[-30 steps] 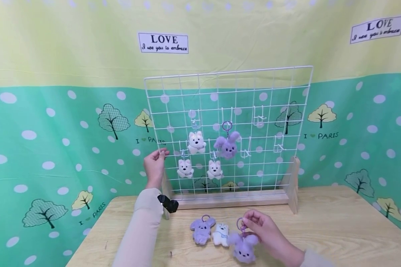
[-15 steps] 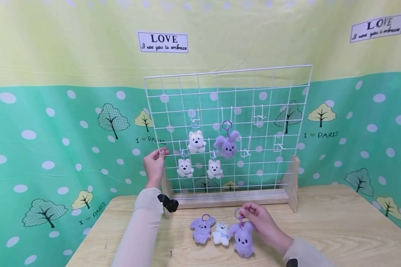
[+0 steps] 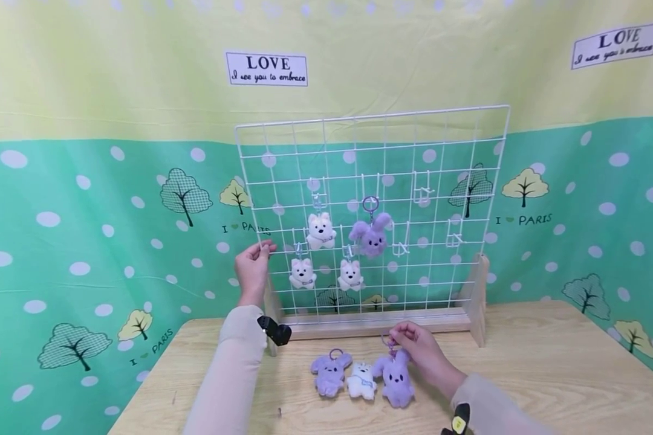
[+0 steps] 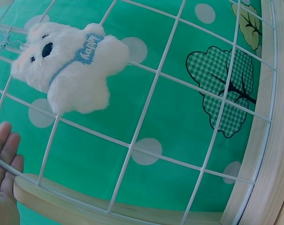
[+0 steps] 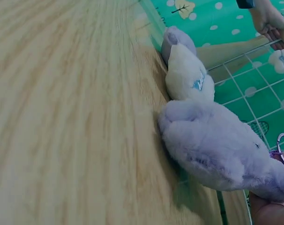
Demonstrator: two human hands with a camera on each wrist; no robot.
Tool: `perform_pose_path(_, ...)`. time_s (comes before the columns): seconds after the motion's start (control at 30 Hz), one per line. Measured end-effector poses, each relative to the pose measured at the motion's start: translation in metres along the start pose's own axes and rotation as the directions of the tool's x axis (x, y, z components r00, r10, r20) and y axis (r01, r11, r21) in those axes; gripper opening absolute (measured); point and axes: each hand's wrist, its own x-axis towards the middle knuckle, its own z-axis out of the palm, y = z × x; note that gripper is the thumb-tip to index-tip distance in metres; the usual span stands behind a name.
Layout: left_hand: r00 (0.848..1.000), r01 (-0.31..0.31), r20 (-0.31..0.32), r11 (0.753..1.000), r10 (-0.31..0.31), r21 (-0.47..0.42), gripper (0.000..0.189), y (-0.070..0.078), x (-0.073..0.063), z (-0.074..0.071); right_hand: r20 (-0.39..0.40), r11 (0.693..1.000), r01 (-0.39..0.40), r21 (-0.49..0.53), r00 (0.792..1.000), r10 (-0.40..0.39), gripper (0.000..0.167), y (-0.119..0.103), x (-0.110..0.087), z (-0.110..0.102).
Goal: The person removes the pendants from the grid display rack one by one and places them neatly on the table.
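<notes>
My left hand point(image 3: 252, 273) holds the left edge of a white wire grid rack point(image 3: 372, 113); in the left wrist view its fingers point(image 4: 6, 147) lie behind the wires. A white plush dog keychain point(image 4: 81, 65) hangs close by. My right hand point(image 3: 428, 359) pinches a purple plush rabbit keychain point(image 3: 397, 383) by the ring and clasp at its head. The rabbit faces up, low over the tabletop; whether it touches the wood I cannot tell. Beside it on the table lie a white plush dog keychain point(image 3: 361, 382) and another purple rabbit keychain point(image 3: 330, 376).
Several keychains hang on the rack's hooks, among them a purple rabbit point(image 3: 371, 237) and a white dog point(image 3: 350, 275). Bare hooks point(image 3: 422, 194) sit at the right. A wooden base point(image 3: 375, 325) supports the rack on the table point(image 3: 544, 362), before a patterned curtain point(image 3: 87, 254).
My right hand has moved up and slightly left, toward the rack's base, bringing the purple rabbit with it. My left hand stays on the rack's edge.
</notes>
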Motion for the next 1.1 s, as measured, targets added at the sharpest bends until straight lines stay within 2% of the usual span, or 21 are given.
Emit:
perform_pose_path(0.37,1.000,-0.001,-0.004,1.000,0.001,0.002,0.020,0.001,0.000,0.000,-0.075,0.995,0.033,-0.094,0.996,-0.040,0.010,0.010,0.010,-0.005)
perform_pose_path(0.63,1.000,-0.002,-0.012,1.000,0.002,0.003,0.020,-0.001,0.001,0.001,-0.074,0.986,0.042,-0.163,0.996,-0.054,0.007,0.015,0.012,-0.006)
perform_pose_path(1.1,1.000,0.007,-0.003,1.000,-0.007,-0.006,0.019,0.000,0.000,0.000,-0.059,0.966,0.034,-0.255,0.997,-0.050,0.010,0.021,0.009,-0.007)
